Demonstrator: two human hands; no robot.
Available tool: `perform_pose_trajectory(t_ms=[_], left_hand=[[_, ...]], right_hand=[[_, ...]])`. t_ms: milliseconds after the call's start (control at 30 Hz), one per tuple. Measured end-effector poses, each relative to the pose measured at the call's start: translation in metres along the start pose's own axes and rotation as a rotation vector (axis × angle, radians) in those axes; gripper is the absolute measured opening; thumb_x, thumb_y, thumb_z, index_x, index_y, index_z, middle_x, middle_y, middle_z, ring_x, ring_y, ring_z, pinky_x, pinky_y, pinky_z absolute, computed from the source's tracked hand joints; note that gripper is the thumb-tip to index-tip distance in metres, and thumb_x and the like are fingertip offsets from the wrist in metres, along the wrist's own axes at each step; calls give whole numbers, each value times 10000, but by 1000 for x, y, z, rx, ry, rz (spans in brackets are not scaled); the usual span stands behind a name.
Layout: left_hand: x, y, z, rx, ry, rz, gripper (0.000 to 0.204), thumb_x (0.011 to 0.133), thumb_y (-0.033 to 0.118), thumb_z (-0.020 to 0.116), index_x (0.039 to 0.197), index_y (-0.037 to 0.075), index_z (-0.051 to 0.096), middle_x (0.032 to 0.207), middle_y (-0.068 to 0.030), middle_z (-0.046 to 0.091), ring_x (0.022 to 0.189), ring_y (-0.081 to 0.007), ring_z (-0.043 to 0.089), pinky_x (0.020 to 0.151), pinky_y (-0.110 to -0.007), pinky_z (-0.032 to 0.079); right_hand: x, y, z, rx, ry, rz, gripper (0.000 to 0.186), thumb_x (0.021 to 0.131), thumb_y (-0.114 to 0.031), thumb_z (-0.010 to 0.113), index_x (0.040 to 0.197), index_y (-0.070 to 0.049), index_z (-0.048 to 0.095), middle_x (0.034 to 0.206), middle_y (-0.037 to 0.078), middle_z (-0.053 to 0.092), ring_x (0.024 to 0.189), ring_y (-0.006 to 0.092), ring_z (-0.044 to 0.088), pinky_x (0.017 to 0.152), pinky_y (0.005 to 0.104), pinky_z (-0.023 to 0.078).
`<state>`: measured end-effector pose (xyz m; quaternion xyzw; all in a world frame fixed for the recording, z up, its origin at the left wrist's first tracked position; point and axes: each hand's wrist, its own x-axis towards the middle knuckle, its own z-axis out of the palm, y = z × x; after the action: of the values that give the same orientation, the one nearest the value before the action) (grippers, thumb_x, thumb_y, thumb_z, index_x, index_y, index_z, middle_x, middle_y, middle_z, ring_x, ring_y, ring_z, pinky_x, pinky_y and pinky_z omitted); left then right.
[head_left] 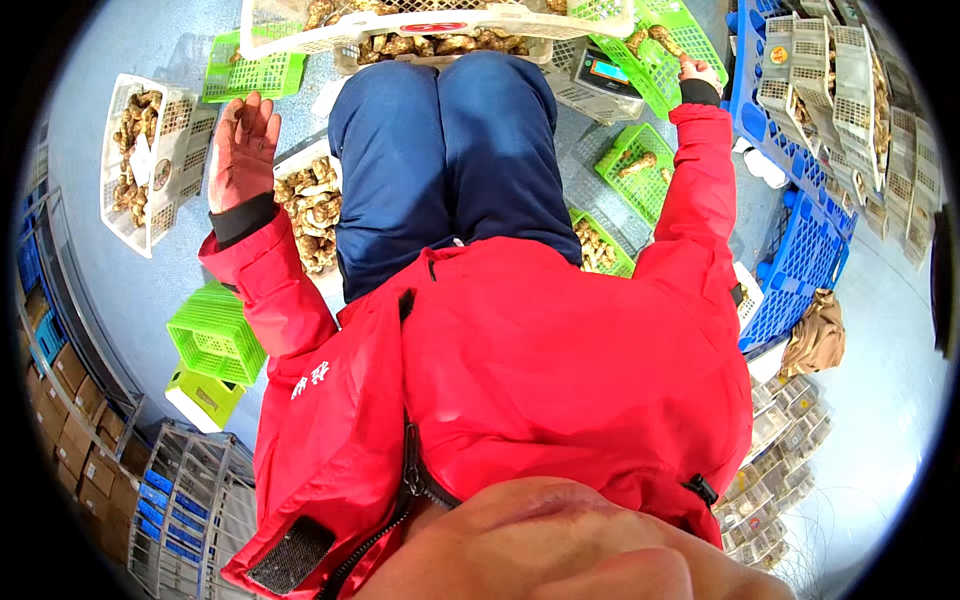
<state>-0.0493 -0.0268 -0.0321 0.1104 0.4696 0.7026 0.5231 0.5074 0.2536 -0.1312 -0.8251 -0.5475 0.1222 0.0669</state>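
My left hand (244, 150) is raised at the left, beside a white crate of mushrooms (308, 215), with its fingers apart and stained dark brown. My right hand (703, 75) is at the upper right, fingers curled at the edge of a tilted green basket (668, 85). A long mushroom (665, 42) lies in that basket near my fingertips; what they grip is too small to make out. Under that basket is a scale (603, 72) with a lit display.
More mushroom crates stand ahead (440, 25) and at the left (150, 160). Green baskets (215, 335) sit on both sides. Blue pallets (790, 270) and stacked white crates (835, 90) are at the right, metal racks with cartons (75, 420) at the lower left.
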Motion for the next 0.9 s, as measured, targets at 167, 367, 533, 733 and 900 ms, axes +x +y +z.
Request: perform_pose_trajectory(t_ms=[167,367,533,733,900], left_hand=[[1,-1,-6,-55,-79,-17,365,855,272,413,1146,52,432,1195,-109,426,1118,-233,394,955,-356,305],[-1,2,-7,-49,-58,17,368,852,279,419,1140,50,435,1197,-120,421,1112,-238,398,953,-357,307],[1,1,-3,-59,-32,2,351,845,267,442,1122,51,448,1181,-118,436,1102,-237,409,942,-358,324],[-2,1,-8,-66,-69,8,351,849,271,433,1128,59,446,1186,-115,432,1105,-231,406,940,-355,323],[-1,0,-8,-62,-79,5,359,848,278,433,1134,63,442,1191,-109,427,1114,-228,395,945,-356,313]], right_hand=[[12,34,7,13,18,-30,352,684,-444,569,768,-107,627,571,5,581,520,111,547,524,258,408],[23,47,12,235,-7,-39,292,718,-350,605,737,-59,590,527,10,526,429,88,464,418,225,356],[37,58,20,217,-37,-5,392,695,-482,545,788,-113,638,645,35,613,653,163,584,642,289,426],[24,43,21,437,-33,-58,213,738,-264,622,709,-68,545,518,21,500,390,79,406,365,212,290],[16,37,11,448,-63,-6,223,740,-271,621,715,-61,548,522,21,502,392,78,405,372,211,293]])
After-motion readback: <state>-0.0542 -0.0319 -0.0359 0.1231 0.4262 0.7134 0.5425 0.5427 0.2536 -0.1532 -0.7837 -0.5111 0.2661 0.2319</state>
